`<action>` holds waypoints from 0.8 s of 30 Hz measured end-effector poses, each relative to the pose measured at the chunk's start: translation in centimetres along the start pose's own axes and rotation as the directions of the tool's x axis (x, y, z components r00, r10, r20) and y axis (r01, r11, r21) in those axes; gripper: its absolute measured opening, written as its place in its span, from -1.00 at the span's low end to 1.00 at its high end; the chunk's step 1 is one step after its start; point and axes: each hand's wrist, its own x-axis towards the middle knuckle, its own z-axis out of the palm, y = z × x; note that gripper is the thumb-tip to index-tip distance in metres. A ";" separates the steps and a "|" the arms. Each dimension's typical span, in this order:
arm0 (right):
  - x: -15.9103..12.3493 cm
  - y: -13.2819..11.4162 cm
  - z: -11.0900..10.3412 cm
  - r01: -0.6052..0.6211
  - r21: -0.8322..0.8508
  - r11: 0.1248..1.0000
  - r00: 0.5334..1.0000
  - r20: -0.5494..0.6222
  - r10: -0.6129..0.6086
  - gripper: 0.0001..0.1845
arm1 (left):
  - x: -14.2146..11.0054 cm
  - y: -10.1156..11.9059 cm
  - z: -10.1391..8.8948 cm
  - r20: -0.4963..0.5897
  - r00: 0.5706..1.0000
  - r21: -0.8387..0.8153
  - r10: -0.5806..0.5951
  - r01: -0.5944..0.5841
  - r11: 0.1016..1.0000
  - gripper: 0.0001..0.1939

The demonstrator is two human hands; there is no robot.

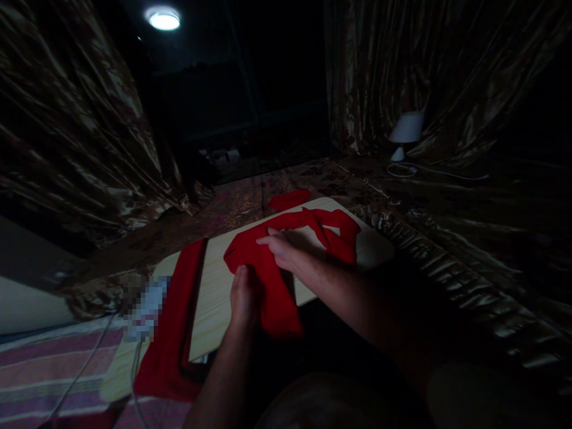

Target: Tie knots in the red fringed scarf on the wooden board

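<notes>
A red cloth (263,268) lies spread on a pale wooden board (214,298). A twisted part of the red cloth runs toward the board's far right. My left hand (245,298) rests on the cloth's near edge, fingers curled down onto the fabric. My right hand (279,247) lies flat on top of the cloth, fingers stretched out to the left and pressing it down. A second red cloth (179,322), folded into a long strip, lies along the board's left side. A small red piece (289,199) sits just beyond the board's far edge.
The board rests on a dark patterned cover. Shiny patterned curtains (67,137) hang at left and right. A white lamp (406,134) with a cord stands at the back right. A striped blanket (49,369) and cables lie at the near left. A ceiling light (164,19) glows above.
</notes>
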 end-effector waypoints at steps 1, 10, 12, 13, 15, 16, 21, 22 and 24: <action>0.2 0.0 0.0 -0.002 -0.033 0.999 1.000 0.003 0.003 -0.77 | -0.1 0.0 -0.2 0.006 0.998 0.010 0.056 -0.056 0.998 -0.58; 1.0 -0.3 -0.6 0.049 -0.171 0.984 0.992 -0.106 -0.068 -0.76 | -1.6 0.1 -0.3 -0.004 0.993 0.006 0.119 -0.119 0.993 -0.54; 1.0 -0.3 -0.7 0.052 -0.184 0.982 0.985 -0.152 -0.081 -0.73 | -2.0 0.0 -0.3 -0.003 0.995 0.006 0.096 -0.096 0.995 -0.56; 1.0 -0.3 -0.8 0.051 -0.185 0.981 0.983 -0.165 -0.082 -0.72 | -2.2 0.0 -0.4 -0.005 0.997 0.003 0.078 -0.078 0.997 -0.58; 1.1 -0.2 -0.9 0.044 -0.190 0.981 0.981 -0.176 -0.078 -0.72 | -2.6 -0.1 -0.5 -0.016 0.998 -0.005 0.055 -0.055 0.998 -0.60; 1.2 -0.1 -1.0 0.040 -0.196 0.980 0.981 -0.179 -0.076 -0.73 | -2.8 -0.1 -0.6 -0.020 0.998 -0.005 0.053 -0.053 0.999 -0.60; 1.6 0.5 -1.1 0.040 -0.189 0.981 0.981 -0.177 -0.075 -0.71 | -3.2 0.0 -0.9 -0.079 0.995 -0.008 0.061 -0.062 0.998 -0.61; 1.6 0.5 -1.0 0.042 -0.184 0.982 0.981 -0.176 -0.075 -0.72 | -3.2 0.0 -0.9 -0.108 0.992 -0.024 0.062 -0.065 0.998 -0.59; 1.6 0.6 -1.0 0.042 -0.186 0.982 0.981 -0.177 -0.075 -0.73 | -3.2 -0.1 -0.8 -0.128 0.990 -0.055 0.054 -0.062 0.997 -0.56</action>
